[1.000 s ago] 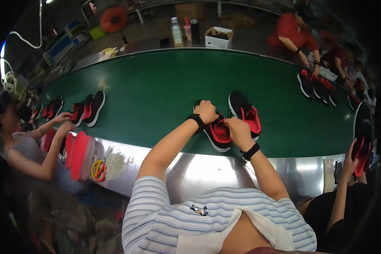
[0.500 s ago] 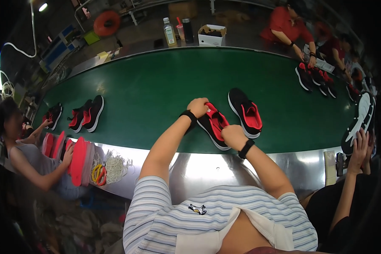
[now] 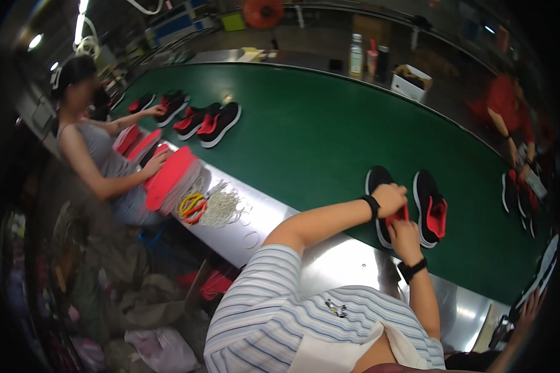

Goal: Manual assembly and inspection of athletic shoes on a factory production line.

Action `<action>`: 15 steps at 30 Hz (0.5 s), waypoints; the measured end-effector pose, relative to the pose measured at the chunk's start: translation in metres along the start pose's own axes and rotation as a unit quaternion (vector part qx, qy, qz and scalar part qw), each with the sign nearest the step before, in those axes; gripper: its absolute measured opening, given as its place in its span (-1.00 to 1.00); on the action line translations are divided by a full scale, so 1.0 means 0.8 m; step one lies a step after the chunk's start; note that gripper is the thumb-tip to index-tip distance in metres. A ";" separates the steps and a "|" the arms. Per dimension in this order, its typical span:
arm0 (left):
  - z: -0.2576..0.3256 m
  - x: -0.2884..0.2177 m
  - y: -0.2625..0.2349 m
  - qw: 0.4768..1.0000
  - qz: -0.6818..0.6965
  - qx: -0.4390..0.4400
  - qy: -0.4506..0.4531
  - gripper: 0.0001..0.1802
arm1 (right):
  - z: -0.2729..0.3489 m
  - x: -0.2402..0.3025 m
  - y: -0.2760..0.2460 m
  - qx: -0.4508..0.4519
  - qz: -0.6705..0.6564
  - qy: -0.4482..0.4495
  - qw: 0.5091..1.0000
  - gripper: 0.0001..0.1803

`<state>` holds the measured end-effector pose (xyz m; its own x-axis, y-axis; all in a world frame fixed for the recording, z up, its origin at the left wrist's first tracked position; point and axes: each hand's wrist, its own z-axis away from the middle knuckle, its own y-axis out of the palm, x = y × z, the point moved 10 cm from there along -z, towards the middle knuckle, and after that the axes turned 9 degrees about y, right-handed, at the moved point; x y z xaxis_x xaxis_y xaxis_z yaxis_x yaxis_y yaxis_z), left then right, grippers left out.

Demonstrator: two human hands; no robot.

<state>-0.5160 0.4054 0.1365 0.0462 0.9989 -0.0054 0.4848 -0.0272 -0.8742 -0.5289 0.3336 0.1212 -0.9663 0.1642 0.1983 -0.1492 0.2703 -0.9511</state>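
Note:
A black sneaker [image 3: 377, 178] with red lining and a white sole lies on the green belt in front of me, toe pointing away. My left hand [image 3: 389, 200] is closed over its upper near the tongue, covering much of the lacing area. At the red-lined opening, the bent fingers of my right hand [image 3: 406, 240] pinch the sneaker's edge; the exact grip is partly hidden. Just right of it, apart from both hands, rests a matching sneaker [image 3: 428, 208].
The green belt [image 3: 305, 137] has a metal edge [image 3: 348, 258]. Left are more sneakers [image 3: 219, 124], red insoles [image 3: 174, 177], yellow-handled scissors [image 3: 193, 204] and pale loops [image 3: 223, 207]. A co-worker [image 3: 99, 143] sits there; another person [image 3: 507, 112] handles shoes far right. A white box [image 3: 410, 82] stands beyond.
The view has swung left, so the belt slants and my sneakers appear farther right. My left hand has shifted nearer the right one, and the held sneaker's toe now shows beyond it.

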 end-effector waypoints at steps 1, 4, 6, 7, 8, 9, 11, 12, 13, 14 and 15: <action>-0.002 -0.014 0.015 0.999 -0.030 -0.003 0.030 -0.86 | 0.012 -0.014 0.023 0.053 0.033 0.047 0.997 -0.84; 0.006 -0.053 0.041 0.995 -0.011 0.072 0.062 -0.83 | 0.031 -0.018 0.029 0.008 0.046 0.037 0.998 -0.79; 0.020 -0.061 0.013 0.996 0.084 -0.029 0.020 -0.82 | 0.031 -0.032 0.028 -0.027 0.049 0.075 0.996 -0.76; 0.035 -0.062 -0.013 0.982 0.149 -0.114 0.001 -0.81 | 0.034 -0.039 0.018 -0.060 0.047 0.101 0.992 -0.70; 0.056 -0.062 -0.031 0.959 0.215 -0.184 -0.020 -0.79 | 0.036 -0.035 0.003 -0.107 0.017 0.109 0.988 -0.69; 0.064 -0.068 -0.041 0.950 0.255 -0.170 -0.057 -0.79 | 0.041 -0.043 -0.014 -0.155 -0.007 0.129 0.979 -0.68; 0.101 -0.080 -0.043 0.932 0.315 -0.128 -0.126 -0.78 | 0.039 -0.089 0.002 -0.111 0.047 0.223 0.967 -0.51; 0.123 -0.086 -0.013 0.905 0.385 -0.085 -0.158 -0.81 | 0.037 -0.077 -0.004 -0.129 0.078 0.205 0.967 -0.47; 0.136 -0.099 -0.007 0.837 0.496 -0.022 -0.231 -0.85 | 0.038 -0.075 -0.016 -0.149 0.113 0.201 0.962 -0.42; 0.160 -0.109 0.023 0.860 0.475 -0.077 -0.172 -0.86 | 0.036 -0.036 -0.033 -0.170 0.127 0.157 0.965 -0.41; 0.188 -0.126 0.081 0.727 0.629 0.019 -0.273 -0.85 | 0.041 0.000 -0.047 -0.189 0.146 0.126 0.963 -0.39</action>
<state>-0.6204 0.3084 0.0077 0.0744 0.0501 -0.9960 0.3336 -0.9424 -0.0225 -0.5303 0.2921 0.1494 -0.8667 0.4978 0.0312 0.2551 0.4960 -0.8300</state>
